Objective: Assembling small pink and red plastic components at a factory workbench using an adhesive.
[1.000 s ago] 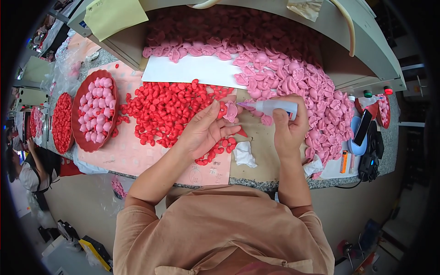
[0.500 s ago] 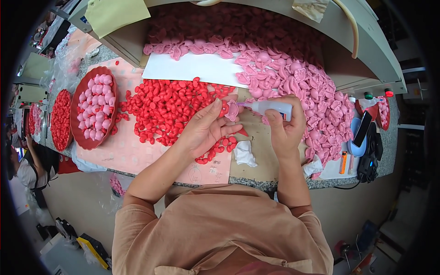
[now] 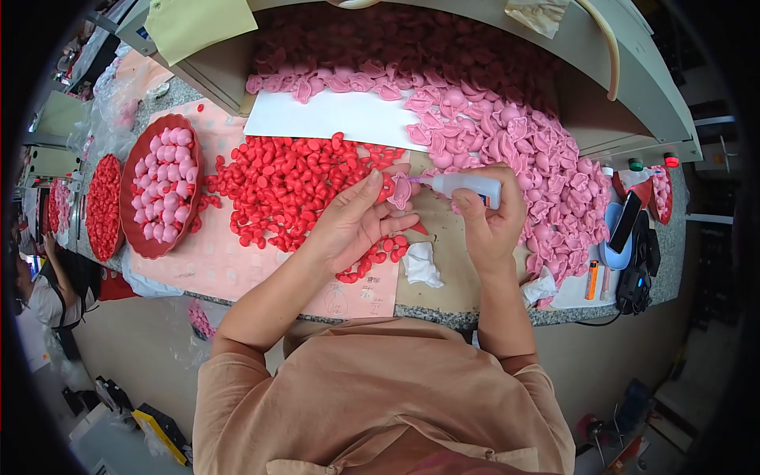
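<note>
My left hand (image 3: 345, 229) pinches a small pink scalloped piece (image 3: 400, 192) between thumb and fingers, the other fingers half curled. A red piece (image 3: 385, 188) shows beside it at the fingertips; whether the two are joined I cannot tell. My right hand (image 3: 497, 222) is wrapped round a translucent squeeze bottle (image 3: 467, 188), held nearly level. Its thin nozzle points left, and the tip meets or nearly meets the pink piece. Just left of my left hand spreads a heap of small glossy red pieces (image 3: 277, 186). Right of the bottle lies a large pile of pink pieces (image 3: 546, 182).
A red scalloped tray (image 3: 142, 244) holds red and pink pieces; another tray of red pieces (image 3: 104, 210) stands beyond it. Crumpled white tissue (image 3: 422, 265) lies near the front edge. At right are a phone (image 3: 625, 223) and an orange tube (image 3: 592, 280). A grey hood (image 3: 633, 71) overhangs the back.
Almost nothing differs. The bottle and my right hand have shifted very slightly left; my left hand keeps its hold on the pink piece.
</note>
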`<state>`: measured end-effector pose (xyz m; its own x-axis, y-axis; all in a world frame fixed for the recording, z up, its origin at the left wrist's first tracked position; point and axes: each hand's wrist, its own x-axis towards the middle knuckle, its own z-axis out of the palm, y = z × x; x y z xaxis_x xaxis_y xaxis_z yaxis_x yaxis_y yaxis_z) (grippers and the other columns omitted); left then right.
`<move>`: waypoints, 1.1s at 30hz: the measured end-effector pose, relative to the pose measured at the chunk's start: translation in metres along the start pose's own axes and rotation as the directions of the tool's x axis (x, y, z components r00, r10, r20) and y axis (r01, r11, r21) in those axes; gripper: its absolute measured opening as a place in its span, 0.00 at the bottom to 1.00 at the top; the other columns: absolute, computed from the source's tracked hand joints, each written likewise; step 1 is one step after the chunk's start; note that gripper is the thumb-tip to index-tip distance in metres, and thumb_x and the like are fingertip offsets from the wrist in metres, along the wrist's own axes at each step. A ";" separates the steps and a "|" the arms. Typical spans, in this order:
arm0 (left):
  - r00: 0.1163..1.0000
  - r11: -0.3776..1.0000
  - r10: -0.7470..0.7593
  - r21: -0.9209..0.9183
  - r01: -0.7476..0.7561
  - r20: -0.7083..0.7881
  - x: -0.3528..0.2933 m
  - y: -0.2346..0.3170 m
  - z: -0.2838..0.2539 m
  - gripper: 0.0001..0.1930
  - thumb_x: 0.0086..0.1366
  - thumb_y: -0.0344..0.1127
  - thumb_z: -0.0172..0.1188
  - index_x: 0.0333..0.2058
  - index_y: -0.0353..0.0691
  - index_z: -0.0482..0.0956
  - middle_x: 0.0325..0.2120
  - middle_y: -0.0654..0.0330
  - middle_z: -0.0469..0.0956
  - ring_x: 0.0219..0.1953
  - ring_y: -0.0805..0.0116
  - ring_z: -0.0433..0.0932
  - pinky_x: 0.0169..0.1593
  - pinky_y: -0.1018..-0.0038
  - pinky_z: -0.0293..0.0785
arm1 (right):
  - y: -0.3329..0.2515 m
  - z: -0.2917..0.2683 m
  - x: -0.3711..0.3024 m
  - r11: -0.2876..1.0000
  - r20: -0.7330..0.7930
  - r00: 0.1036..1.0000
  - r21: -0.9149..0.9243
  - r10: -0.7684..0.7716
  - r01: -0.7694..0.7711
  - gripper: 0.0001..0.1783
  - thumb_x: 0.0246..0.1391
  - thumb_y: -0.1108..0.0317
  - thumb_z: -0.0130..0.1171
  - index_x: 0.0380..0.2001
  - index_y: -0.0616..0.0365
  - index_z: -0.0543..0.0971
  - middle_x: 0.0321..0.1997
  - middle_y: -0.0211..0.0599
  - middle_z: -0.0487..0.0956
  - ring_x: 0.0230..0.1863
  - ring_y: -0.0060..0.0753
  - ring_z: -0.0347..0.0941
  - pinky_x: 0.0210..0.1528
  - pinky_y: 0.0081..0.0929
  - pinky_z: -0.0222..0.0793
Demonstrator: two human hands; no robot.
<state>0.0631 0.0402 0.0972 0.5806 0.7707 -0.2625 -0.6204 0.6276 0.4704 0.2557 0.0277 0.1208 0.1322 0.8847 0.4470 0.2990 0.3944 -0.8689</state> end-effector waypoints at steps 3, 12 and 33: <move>1.000 1.000 0.000 -0.006 0.000 -0.015 0.001 -0.001 0.001 0.24 0.67 0.47 0.47 0.55 0.38 0.64 0.47 0.56 0.72 0.50 0.66 0.71 0.53 0.64 0.71 | 0.005 -0.005 0.000 0.990 0.116 0.987 -0.070 -0.113 0.122 0.12 0.53 0.67 0.59 0.34 0.64 0.70 0.32 0.34 0.71 0.26 0.20 0.70 0.27 0.15 0.66; 1.000 1.000 0.002 -0.002 -0.002 -0.022 0.004 -0.003 0.000 0.23 0.67 0.46 0.47 0.55 0.38 0.65 0.45 0.56 0.73 0.47 0.66 0.72 0.53 0.63 0.72 | 0.005 -0.007 0.001 0.985 0.135 0.984 -0.110 -0.117 0.133 0.12 0.53 0.67 0.59 0.34 0.64 0.70 0.31 0.34 0.71 0.26 0.20 0.69 0.27 0.15 0.66; 1.000 1.000 -0.011 0.012 0.011 -0.008 0.004 -0.002 0.000 0.22 0.68 0.47 0.45 0.54 0.39 0.65 0.45 0.55 0.73 0.43 0.68 0.74 0.49 0.64 0.75 | 0.007 -0.006 0.005 0.971 0.099 0.980 -0.153 -0.172 0.186 0.14 0.50 0.66 0.63 0.33 0.64 0.71 0.28 0.34 0.72 0.25 0.20 0.70 0.26 0.16 0.64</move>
<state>0.0671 0.0419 0.0950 0.5828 0.7649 -0.2743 -0.6078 0.6344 0.4777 0.2643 0.0331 0.1183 -0.0151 0.8239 0.5666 0.4593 0.5091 -0.7280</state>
